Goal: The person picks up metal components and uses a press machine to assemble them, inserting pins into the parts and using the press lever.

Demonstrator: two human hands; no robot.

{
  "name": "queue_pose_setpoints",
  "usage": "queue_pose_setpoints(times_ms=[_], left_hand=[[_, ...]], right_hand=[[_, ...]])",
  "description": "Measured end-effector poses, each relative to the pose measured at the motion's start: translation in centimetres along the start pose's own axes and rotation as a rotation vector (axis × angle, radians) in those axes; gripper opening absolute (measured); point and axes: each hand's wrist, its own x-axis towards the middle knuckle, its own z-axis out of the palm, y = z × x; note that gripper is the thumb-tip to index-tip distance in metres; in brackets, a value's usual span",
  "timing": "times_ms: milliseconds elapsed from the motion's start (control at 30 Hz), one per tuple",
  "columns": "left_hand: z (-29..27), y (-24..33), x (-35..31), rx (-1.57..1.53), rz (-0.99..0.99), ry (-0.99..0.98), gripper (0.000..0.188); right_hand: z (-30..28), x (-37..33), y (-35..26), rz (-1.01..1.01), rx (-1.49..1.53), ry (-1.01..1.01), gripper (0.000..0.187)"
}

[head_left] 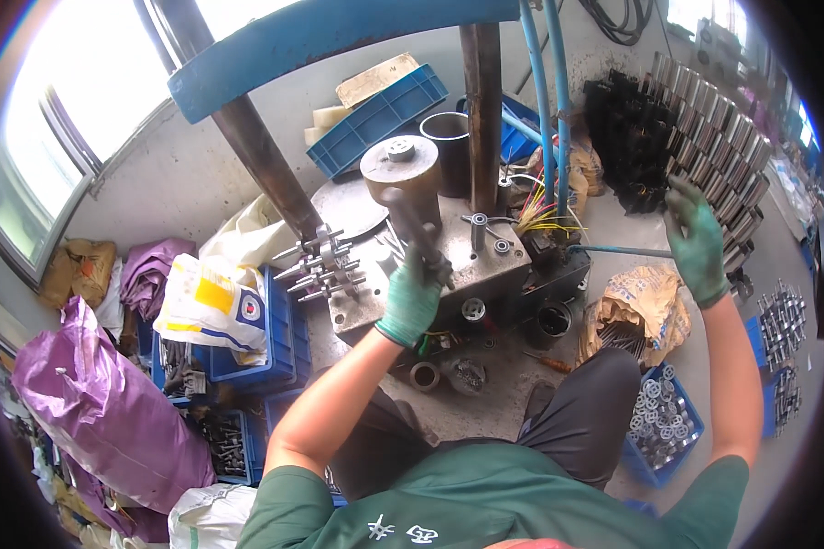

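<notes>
My left hand (409,300), in a green glove, is closed around a dark metal bar (410,218) held upright over the steel bed (490,267) of a press. Behind the bar stands a thick round metal block (401,169) with a small ring on top. Left of it, several shafts with round discs (325,263) lie bunched at the bed's corner. My right hand (699,249), also gloved in green, is raised at the right with its fingers apart, nothing visible in it. Beyond it rise stacked shiny metal tubes (716,137) beside a heap of black parts (627,137).
The press has a blue crossbeam (339,50) and steel columns (482,119). Blue hoses (549,110) hang at its right. A blue bin of metal rings (661,425) sits by my right knee, near a torn paper sack (639,306). Purple sacks (110,412) and blue crates (288,339) crowd the left.
</notes>
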Motion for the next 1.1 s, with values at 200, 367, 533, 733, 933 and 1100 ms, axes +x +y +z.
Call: queue_pose_setpoints(times_ms=[200, 367, 533, 733, 933, 1100], left_hand=[[-4.2, 6.7, 10.7, -0.169, 0.287, 0.141, 0.048], [-6.4, 6.3, 20.1, -0.107, 0.252, 0.425, 0.034], [-7.7, 6.5, 24.0, -0.027, 0.094, 0.440, 0.031], [-7.5, 7.8, 24.3, 0.166, 0.050, 0.273, 0.033], [-9.5, 6.9, 26.3, 0.271, 0.048, 0.172, 0.029], [-7.0, 7.9, 25.3, 0.539, 0.126, 0.199, 0.030]], right_hand=[[3.1, 8.7, 0.6, -0.158, -0.177, 0.144, 0.053], [6.0, 13.7, 2.5, -0.081, -0.430, 0.102, 0.064], [5.7, 14.4, 0.9, 0.202, -0.303, -0.137, 0.055], [5.1, 13.7, 0.8, 0.245, -0.211, -0.163, 0.031], [4.5, 13.1, 0.1, 0.249, -0.188, -0.239, 0.028], [2.7, 9.4, -0.5, 0.218, -0.156, -0.212, 0.025]])
